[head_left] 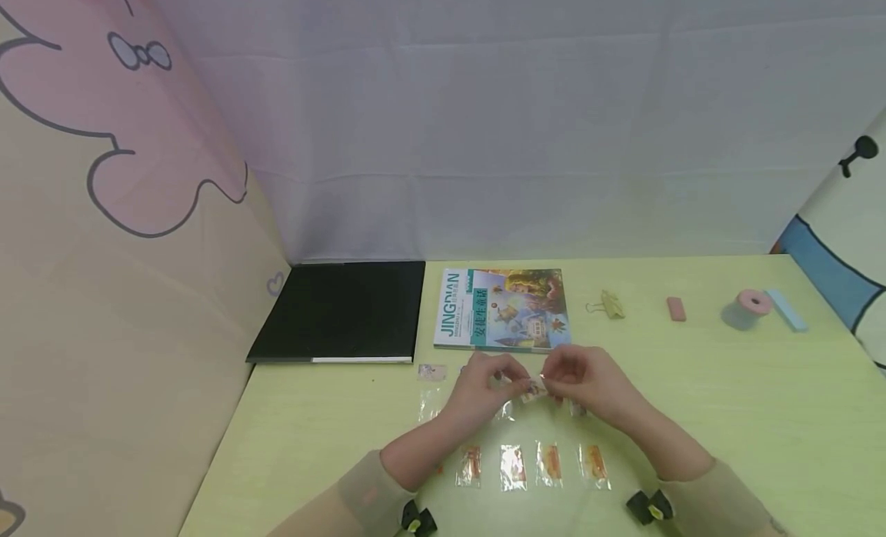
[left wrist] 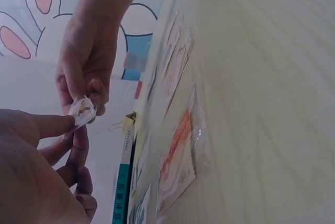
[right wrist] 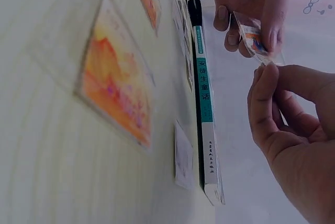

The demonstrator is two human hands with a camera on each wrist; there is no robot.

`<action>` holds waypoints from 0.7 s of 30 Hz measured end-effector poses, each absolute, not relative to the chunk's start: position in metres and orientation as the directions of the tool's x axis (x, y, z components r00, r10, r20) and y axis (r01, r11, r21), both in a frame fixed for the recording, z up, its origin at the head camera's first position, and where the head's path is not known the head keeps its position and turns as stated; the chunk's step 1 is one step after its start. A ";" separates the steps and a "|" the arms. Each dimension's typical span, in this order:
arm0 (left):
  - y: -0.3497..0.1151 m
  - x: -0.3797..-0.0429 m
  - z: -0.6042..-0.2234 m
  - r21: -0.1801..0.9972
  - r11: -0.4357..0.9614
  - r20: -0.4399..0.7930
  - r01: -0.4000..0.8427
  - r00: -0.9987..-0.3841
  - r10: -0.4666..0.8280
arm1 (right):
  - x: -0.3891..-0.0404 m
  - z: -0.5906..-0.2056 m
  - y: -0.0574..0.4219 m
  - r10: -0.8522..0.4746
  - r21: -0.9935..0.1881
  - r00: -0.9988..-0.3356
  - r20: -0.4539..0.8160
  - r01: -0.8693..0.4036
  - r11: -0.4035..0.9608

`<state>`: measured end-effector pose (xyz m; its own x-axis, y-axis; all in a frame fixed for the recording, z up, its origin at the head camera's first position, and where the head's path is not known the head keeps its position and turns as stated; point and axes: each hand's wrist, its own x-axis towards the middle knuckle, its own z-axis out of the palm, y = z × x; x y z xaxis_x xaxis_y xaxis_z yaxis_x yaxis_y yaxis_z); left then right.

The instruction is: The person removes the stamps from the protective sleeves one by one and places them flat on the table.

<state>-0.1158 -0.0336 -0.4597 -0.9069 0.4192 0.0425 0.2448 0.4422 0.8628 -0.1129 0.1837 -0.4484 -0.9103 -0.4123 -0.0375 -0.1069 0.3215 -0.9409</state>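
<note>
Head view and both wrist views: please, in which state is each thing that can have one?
Small packet, held off the table; open or sealed, cannot tell
Left hand, pinching that packet
Right hand, pinching that packet
Front packets, lying flat
Book, closed, lying flat
Black folder, lying flat, seems closed
Yellow clip, lying down, seems to grip nothing
Roll, seems to stand upright

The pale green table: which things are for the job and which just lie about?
Likely for the job:
small picture card in clear plastic, held
orange cards in clear plastic sleeves

Probably lying about:
flat black folder, unsure
colourful paper book
yellow metal clip
pink rectangular block
pink-topped pale cylinder
pale blue strip
</note>
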 end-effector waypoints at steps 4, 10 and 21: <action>-0.034 -0.116 -0.461 0.854 0.469 0.030 0.227 -0.920 0.390 | -0.113 -0.448 0.184 -0.406 -0.926 -0.912 -0.057 -0.105 0.364; -0.033 -0.118 -0.464 0.852 0.471 0.048 0.229 -0.930 0.366 | -0.113 -0.450 0.184 -0.444 -0.938 -0.896 0.000 -0.154 0.311; -0.031 -0.111 -0.458 0.855 0.488 -0.017 0.177 -0.930 0.367 | -0.116 -0.453 0.191 -0.353 -0.913 -0.936 0.022 -0.163 0.375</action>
<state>-0.1110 -0.0306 -0.4581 -0.9302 0.3667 -0.0166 0.1769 0.4875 0.8550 -0.1165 0.1907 -0.4530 -0.9355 -0.3526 0.0221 -0.1629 0.3749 -0.9127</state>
